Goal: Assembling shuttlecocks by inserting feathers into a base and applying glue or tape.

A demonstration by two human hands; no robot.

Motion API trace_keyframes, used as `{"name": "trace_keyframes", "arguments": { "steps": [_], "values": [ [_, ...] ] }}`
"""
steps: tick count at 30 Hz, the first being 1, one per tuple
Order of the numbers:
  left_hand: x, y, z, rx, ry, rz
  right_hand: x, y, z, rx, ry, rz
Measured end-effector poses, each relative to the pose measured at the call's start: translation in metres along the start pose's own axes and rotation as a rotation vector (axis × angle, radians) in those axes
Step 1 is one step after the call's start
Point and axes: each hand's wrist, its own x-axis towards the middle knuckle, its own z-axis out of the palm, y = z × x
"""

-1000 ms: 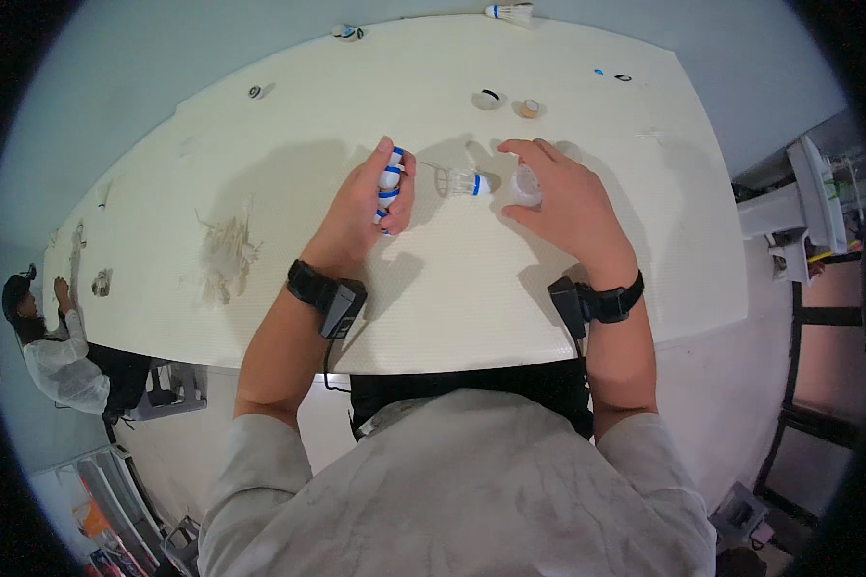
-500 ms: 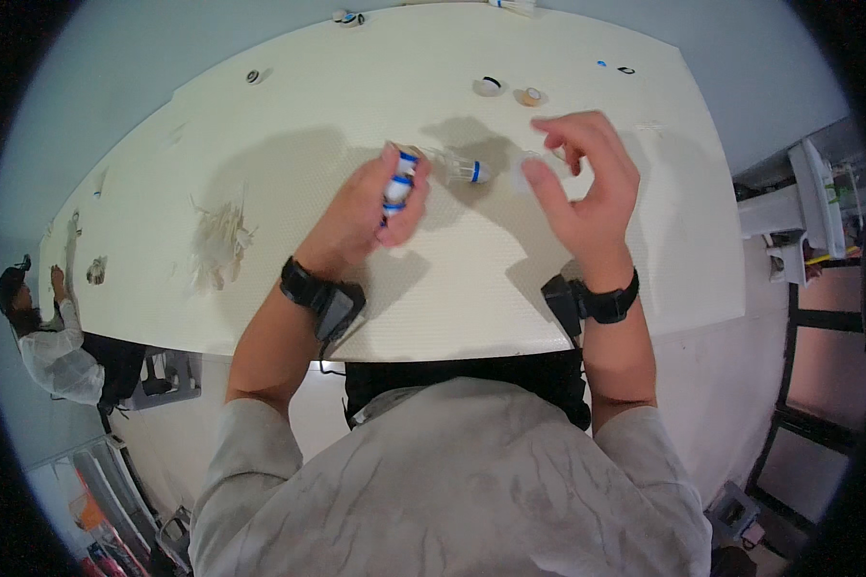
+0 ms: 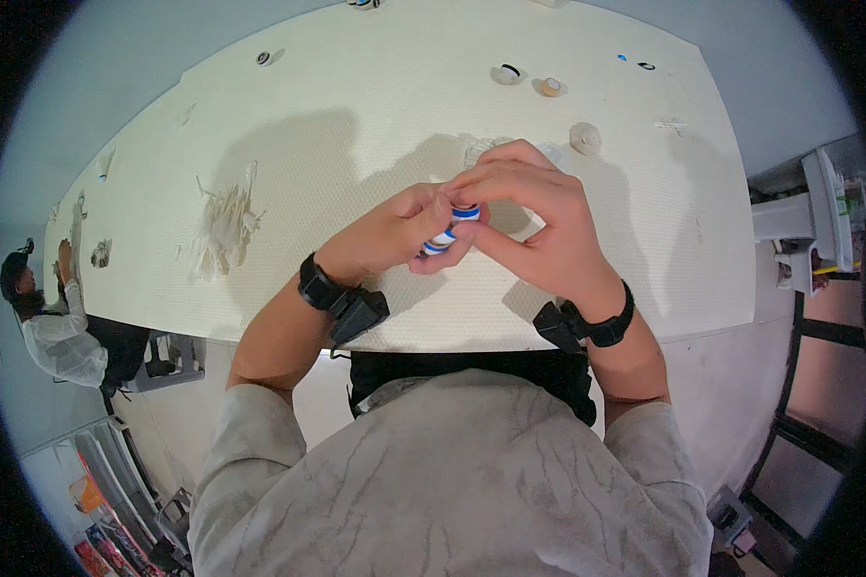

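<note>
My left hand is closed around a short stack of white, blue-banded pieces that look like shuttlecock heads. Over the upper end of that stack my right hand is bent in a pinch, thumb and fingertips against the top piece. The two hands meet in front of my chest, above the table. Just beyond the right fingers, whitish feathers on the table show in part; the rest is hidden behind the hand. A pale, round, translucent piece lies to the right of them.
A heap of loose white feathers lies on the white table at left. Farther back are a tan roll, a white round piece with a black edge and a small dark ring. Another person sits at far left.
My right hand has moved left and closed on the stack in my left hand, which has shifted right. The pale round piece, formerly by the right fingers, now lies apart from them.
</note>
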Motion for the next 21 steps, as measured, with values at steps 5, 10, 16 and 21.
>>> {"name": "trace_keyframes", "arguments": {
  "steps": [5, 10, 16, 21],
  "values": [
    [0.003, -0.004, -0.001, -0.016, 0.083, 0.038, -0.003, 0.005, 0.005, 0.033, 0.078, 0.068],
    [0.002, 0.001, 0.0, -0.033, 0.06, -0.022, -0.008, 0.012, 0.012, 0.139, 0.142, 0.135],
    [-0.001, -0.002, 0.0, -0.143, 0.078, -0.014, -0.002, 0.006, 0.012, 0.139, 0.11, 0.136],
    [0.004, -0.004, 0.002, -0.092, 0.169, -0.034, -0.005, 0.011, 0.012, 0.161, 0.077, 0.153]
  ]
}}
